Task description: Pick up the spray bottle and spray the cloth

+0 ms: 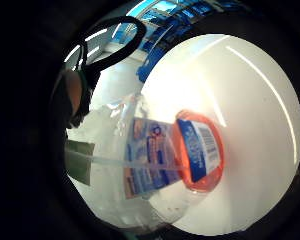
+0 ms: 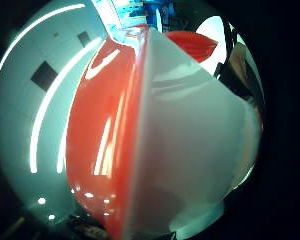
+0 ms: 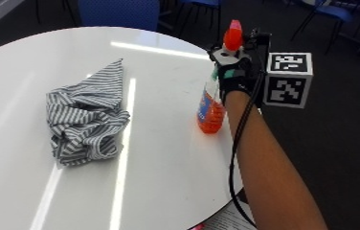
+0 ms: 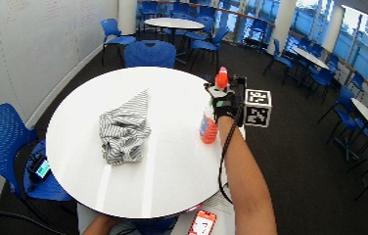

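Now our black-gloved right hand (image 3: 236, 81) is wrapped around the neck of the clear plastic spray bottle with the red top and orange liquid (image 3: 210, 108). The bottle stands near the right edge of the round white table (image 3: 167, 158). The crumpled grey striped cloth (image 3: 85, 115) lies well apart on the left. We should lift straight up, carry the bottle left, point the nozzle at the cloth, then squeeze.

On the round white table (image 3: 161, 163) a broad bare stretch separates the crumpled striped cloth (image 3: 87, 117) near the middle from the spray bottle (image 3: 212, 108) standing upright at the right edge, gripped by the gloved right hand (image 3: 236, 79); bare tabletop also lies along the near edge
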`<action>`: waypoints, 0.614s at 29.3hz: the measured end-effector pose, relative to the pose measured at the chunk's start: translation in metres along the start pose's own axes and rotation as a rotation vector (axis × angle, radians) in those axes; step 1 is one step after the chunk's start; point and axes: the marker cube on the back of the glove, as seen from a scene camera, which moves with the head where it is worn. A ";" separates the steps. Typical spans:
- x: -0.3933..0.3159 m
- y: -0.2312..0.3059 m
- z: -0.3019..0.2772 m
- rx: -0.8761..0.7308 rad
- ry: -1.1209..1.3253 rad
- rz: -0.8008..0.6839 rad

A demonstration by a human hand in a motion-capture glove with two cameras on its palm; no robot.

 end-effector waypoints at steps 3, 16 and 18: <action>-0.011 0.001 -0.002 0.012 0.012 -0.035; -0.054 0.009 -0.010 0.095 0.028 -0.169; -0.054 0.008 -0.008 0.104 0.031 -0.172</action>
